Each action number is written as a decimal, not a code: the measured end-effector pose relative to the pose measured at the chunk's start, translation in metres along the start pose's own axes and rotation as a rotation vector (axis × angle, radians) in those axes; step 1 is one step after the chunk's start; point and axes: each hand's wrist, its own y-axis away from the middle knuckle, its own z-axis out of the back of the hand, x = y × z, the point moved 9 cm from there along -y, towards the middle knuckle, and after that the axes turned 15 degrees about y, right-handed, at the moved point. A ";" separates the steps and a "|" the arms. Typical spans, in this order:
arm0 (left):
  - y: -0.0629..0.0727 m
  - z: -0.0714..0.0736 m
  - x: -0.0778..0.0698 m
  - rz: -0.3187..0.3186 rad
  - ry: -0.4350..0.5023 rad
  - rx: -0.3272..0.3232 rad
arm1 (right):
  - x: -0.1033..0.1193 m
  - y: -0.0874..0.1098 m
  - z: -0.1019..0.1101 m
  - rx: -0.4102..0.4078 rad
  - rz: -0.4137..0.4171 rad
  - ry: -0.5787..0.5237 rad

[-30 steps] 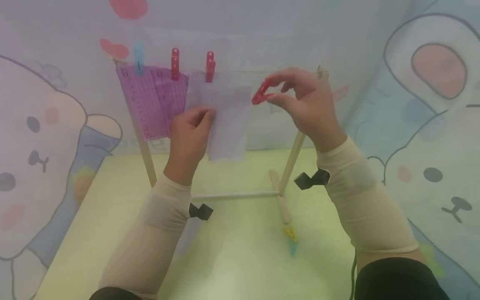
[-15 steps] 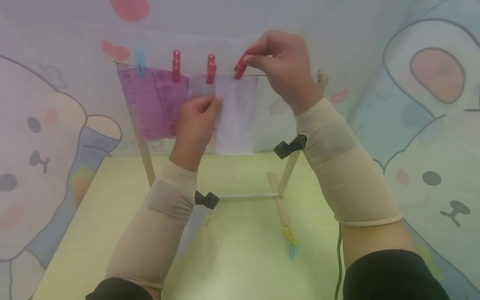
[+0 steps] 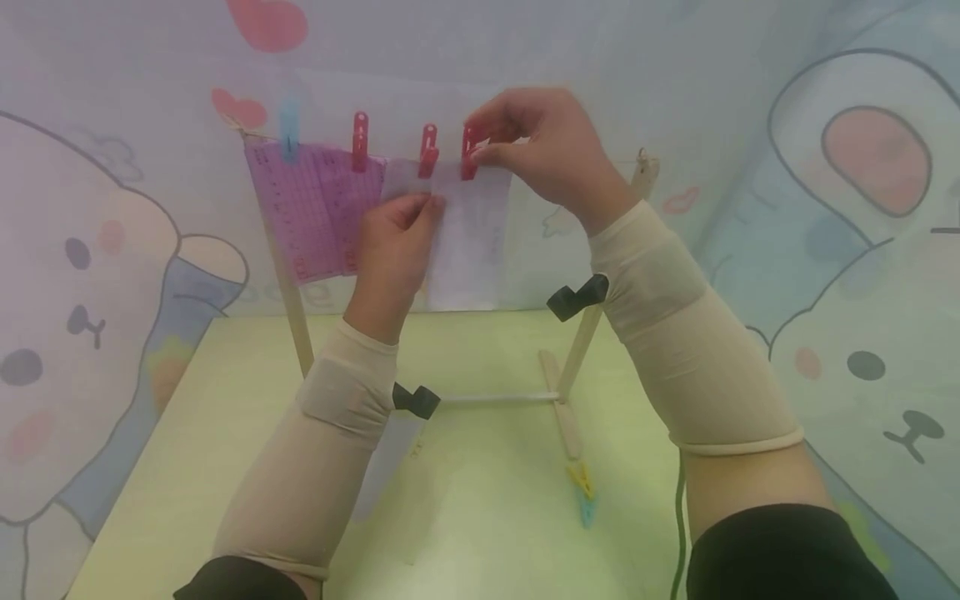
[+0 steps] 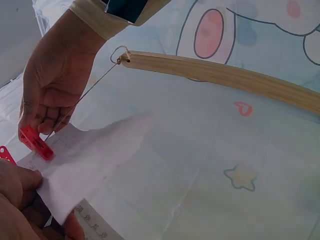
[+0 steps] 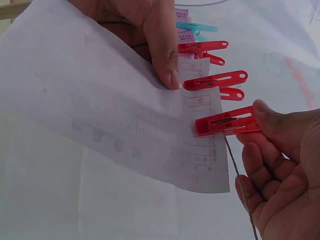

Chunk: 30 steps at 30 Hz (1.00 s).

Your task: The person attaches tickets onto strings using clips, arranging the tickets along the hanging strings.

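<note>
My right hand (image 3: 551, 146) pinches a red clothespin (image 5: 225, 121) between thumb and fingers. Its jaws sit over the top edge of a white printed paper sheet (image 3: 468, 250), at the string (image 5: 240, 185). With thumb and fingers, my left hand (image 3: 393, 250) grips that sheet by its left edge, just below the string. Farther left, two more red clothespins (image 3: 360, 142) and a light blue clothespin (image 3: 289, 133) stand on the string. From them hang purple printed sheets (image 3: 300, 208) and another white sheet, partly covered by my left hand.
Wooden posts (image 3: 296, 321) hold the string at both ends, joined low down by a pale rod (image 3: 495, 398). A yellow clothespin (image 3: 581, 478) and a teal clothespin (image 3: 587, 508) lie on the table (image 3: 480, 533). Another white paper (image 3: 386, 467) lies partly under my left forearm.
My right hand has brought the red clothespin left and up to the string, and it now stands upright on the sheet's top edge. My left hand has lifted the sheet slightly to the string.
</note>
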 end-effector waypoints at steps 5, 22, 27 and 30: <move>0.000 0.000 0.000 -0.006 -0.028 0.008 | 0.000 0.002 0.001 0.048 0.020 0.126; 0.028 0.041 0.004 -0.209 -0.207 -0.018 | -0.009 0.068 0.028 -0.320 0.213 0.169; 0.063 0.076 0.040 -0.190 -0.346 -0.069 | -0.036 0.126 0.005 -0.317 0.260 0.167; 0.087 0.099 0.078 -0.072 -0.434 -0.074 | -0.069 0.161 -0.025 -0.227 0.182 0.160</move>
